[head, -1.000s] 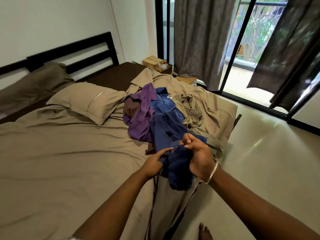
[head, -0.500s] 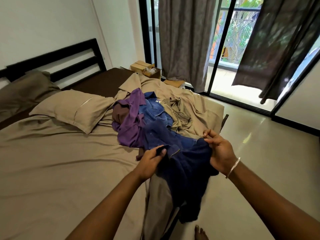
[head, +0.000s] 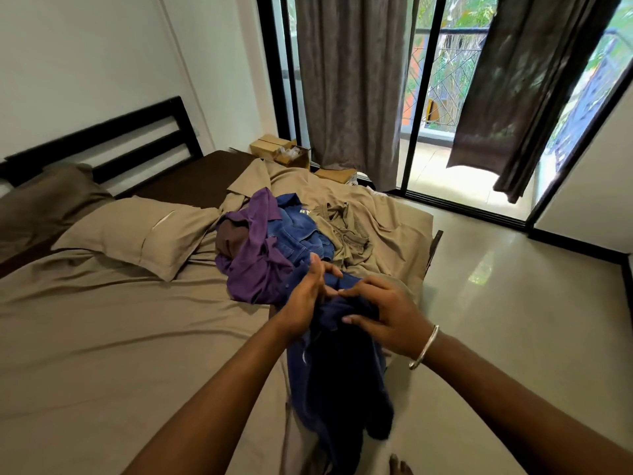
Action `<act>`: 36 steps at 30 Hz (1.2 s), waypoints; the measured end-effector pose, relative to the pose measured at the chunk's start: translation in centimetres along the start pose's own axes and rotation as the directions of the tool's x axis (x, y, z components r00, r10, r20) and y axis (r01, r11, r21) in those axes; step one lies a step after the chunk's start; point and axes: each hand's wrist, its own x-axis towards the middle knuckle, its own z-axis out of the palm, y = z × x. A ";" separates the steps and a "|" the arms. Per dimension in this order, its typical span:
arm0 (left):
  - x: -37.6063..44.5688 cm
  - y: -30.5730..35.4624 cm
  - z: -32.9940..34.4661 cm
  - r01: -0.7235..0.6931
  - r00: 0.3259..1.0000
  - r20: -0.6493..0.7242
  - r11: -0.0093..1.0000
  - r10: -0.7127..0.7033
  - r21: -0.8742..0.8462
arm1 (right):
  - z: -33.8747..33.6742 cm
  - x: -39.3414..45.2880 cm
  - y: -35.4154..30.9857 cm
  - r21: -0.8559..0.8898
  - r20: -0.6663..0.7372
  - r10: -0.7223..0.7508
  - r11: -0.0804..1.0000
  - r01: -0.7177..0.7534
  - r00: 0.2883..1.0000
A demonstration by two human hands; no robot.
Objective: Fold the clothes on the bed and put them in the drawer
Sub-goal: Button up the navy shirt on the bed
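Observation:
A dark navy garment (head: 337,378) hangs from both my hands over the bed's right edge, its lower part drooping toward the floor. My left hand (head: 308,296) holds its upper edge from the left, fingers stretched upward along the cloth. My right hand (head: 380,313), with a silver bangle at the wrist, pinches the top of the same garment. Just behind them on the bed (head: 102,337) lies a pile: a purple garment (head: 257,265), blue denim clothing (head: 298,234), a brown piece (head: 233,238) and a crumpled khaki garment (head: 346,228). No drawer is visible.
Two pillows (head: 137,231) lie by the dark headboard (head: 113,138) at the left. Cardboard boxes (head: 281,152) stand beyond the bed's far corner. Grey curtains (head: 349,84) hang at sliding glass doors. Glossy tiled floor (head: 513,303) runs along the right; a bare foot (head: 399,466) shows at the bottom.
My hands, spread apart half a second ago, have come close together at the top of the navy garment. The garment now hangs lower and more bunched. The view has tilted upward slightly.

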 end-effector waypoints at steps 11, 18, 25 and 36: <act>-3.0 -6.3 -4.9 -0.011 0.996 0.081 0.796 -0.048 0.605 | -5.9 1.9 -4.3 -0.110 -0.178 -0.199 0.977 0.181 0.964; -1.9 -2.3 -4.4 -0.096 0.950 -0.170 0.761 0.263 0.641 | -10.3 1.2 0.3 -0.246 -0.133 0.068 0.964 -0.099 0.989; -0.3 4.4 -0.5 -0.248 0.962 0.070 0.745 0.263 0.620 | -9.7 -0.7 4.2 -0.296 0.171 0.266 0.932 -0.208 0.949; 7.4 5.9 0.5 -0.202 0.979 0.200 0.060 0.042 0.978 | -12.8 1.0 8.3 0.119 -0.197 0.285 0.957 -0.266 0.938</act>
